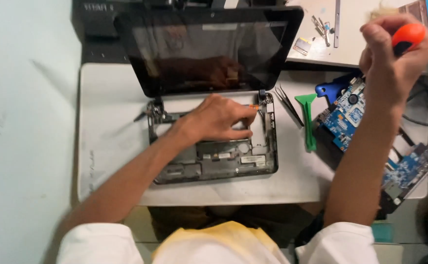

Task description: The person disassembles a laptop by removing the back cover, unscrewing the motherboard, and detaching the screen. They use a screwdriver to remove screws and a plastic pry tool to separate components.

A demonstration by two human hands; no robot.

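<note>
The left hand (216, 120) is resting inside the stripped laptop base (214, 156) on the white surface (106, 127), its fingers (246, 113) seemingly pinching a small orange-tipped part by the right hinge (264, 98) (blur hides the grip). The right hand (387, 54) is gripping an orange-handled screwdriver (407, 36), raised well away from the base. The pinched part could slip into the chassis if those fingers loosen.

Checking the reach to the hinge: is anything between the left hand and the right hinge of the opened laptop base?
Nothing visible: the left hand already rests inside the laptop base, fingertips beside the right hinge.
</note>
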